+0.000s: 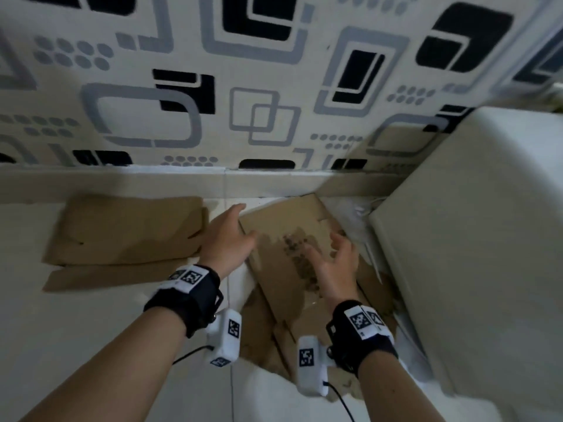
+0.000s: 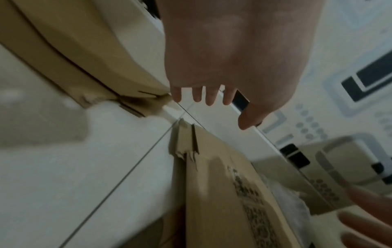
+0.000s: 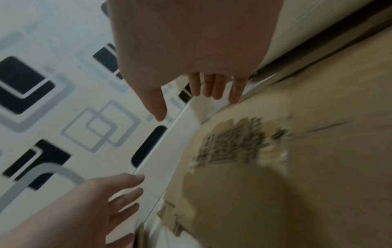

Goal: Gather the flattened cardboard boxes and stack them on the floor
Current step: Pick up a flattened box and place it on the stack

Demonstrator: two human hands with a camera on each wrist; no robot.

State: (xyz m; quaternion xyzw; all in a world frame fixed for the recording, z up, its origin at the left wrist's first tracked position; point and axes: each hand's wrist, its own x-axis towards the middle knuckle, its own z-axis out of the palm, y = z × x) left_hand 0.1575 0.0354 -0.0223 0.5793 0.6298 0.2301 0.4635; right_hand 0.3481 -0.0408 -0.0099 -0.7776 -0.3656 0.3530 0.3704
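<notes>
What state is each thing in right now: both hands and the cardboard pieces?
Left hand: open, fingers spread, at the left edge of the printed cardboard, holding nothing.
Right hand: open, fingers spread above the printed cardboard, holding nothing.
Printed cardboard: flattened, on the floor, torn edges, not gripped.
Plain cardboard: flattened, on the floor by the wall, untouched.

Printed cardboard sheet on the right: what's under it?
Under the printed cardboard sheet more brown cardboard pokes out at its near edge, on the white floor. How many layers lie beneath is hidden.
</notes>
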